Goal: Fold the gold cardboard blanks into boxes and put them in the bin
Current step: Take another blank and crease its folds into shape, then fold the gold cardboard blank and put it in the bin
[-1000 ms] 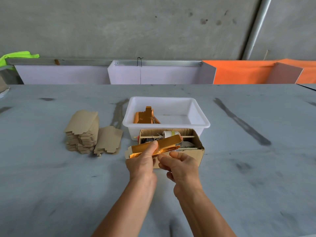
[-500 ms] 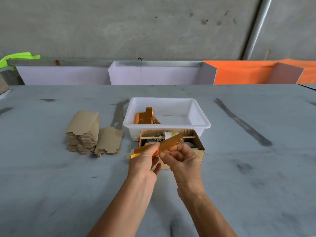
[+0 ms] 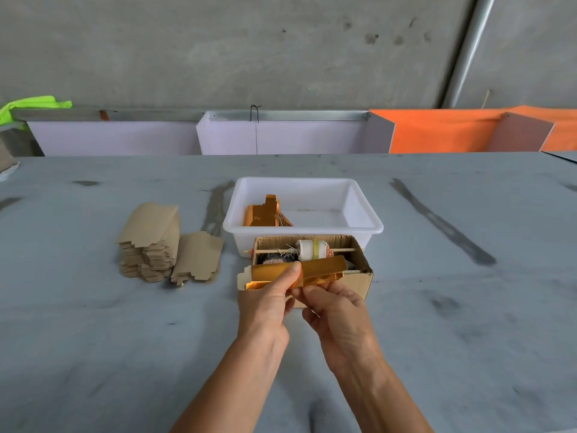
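Gold cardboard blank (image 3: 315,270) was held between your hands above the desk (image 3: 93,339), in front of an open brown carton (image 3: 359,276). Your left hand (image 3: 265,304) gripped its left half, thumb pressed on the top face. Your right hand (image 3: 337,314) pinched the lower edge from beneath, fingers curled. The blank sat tilted, right end higher. Behind the carton stood the white bin (image 3: 368,226), with folded gold boxes (image 3: 265,212) in its left part. To your left, well apart, lay the stack of blanks (image 3: 151,242), brown side up.
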